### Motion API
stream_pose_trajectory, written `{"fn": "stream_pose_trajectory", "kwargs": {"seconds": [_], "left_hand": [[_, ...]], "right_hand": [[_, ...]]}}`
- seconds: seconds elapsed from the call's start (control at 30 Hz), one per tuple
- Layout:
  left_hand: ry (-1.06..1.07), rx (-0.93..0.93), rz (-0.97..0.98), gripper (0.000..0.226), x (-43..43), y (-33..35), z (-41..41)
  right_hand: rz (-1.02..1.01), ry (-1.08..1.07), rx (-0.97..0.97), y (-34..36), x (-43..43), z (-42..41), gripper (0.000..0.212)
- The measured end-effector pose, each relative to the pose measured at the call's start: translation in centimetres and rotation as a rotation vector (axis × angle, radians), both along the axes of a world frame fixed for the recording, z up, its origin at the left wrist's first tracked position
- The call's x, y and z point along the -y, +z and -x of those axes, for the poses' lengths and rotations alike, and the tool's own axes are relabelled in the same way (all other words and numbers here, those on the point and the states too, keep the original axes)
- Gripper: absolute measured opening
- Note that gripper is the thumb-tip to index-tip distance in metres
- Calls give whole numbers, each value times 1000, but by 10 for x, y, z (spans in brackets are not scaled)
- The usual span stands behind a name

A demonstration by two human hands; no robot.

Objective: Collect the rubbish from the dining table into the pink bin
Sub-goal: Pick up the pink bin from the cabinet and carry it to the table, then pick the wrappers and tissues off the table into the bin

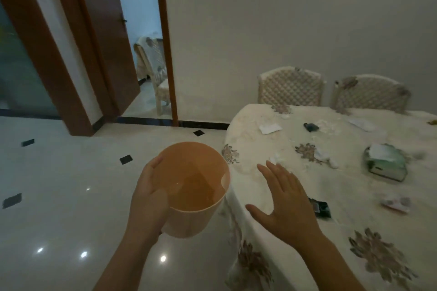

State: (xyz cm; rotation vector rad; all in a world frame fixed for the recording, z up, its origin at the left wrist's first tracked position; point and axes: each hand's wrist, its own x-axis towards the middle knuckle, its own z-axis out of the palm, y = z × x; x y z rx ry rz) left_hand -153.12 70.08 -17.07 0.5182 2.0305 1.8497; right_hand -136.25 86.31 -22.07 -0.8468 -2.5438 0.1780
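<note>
My left hand (149, 198) grips the rim of the pink bin (196, 186), held upright and empty just off the left edge of the dining table (295, 186). My right hand (283, 201) hovers flat and open over the table's near left part, holding nothing. Rubbish lies scattered on the floral cloth: a white paper scrap (270, 127), a dark wrapper (311, 127), crumpled tissue bits (327, 156), a green and white packet (384, 163), a pinkish wrapper (396, 204) and a small black object (320, 209) just right of my right hand.
Two padded chairs (290, 86) (370, 94) stand behind the table against the wall. Glossy tiled floor (59, 184) spreads to the left. An open brown door (104, 38) leads to a room with another chair (155, 71).
</note>
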Motion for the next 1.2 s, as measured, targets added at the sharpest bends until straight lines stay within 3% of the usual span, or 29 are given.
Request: {"fn": "stream_pose_trajectory", "kwargs": {"seconds": [0.17, 0.43, 0.63, 0.93, 1.2], "left_hand": [[-212, -20, 18, 56, -81, -7, 67], [-489, -123, 31, 46, -196, -7, 158], [-527, -109, 83, 50, -280, -15, 197], [-646, -156, 64, 39, -419, -21, 230], [-737, -74, 88, 34, -511, -29, 255]], "right_hand": [[15, -230, 44, -16, -51, 37, 77], [103, -460, -38, -21, -114, 97, 77], [132, -550, -40, -32, -165, 129, 74], [178, -662, -54, -52, -277, 169, 69], [290, -699, 17, -73, -351, 196, 71]]}}
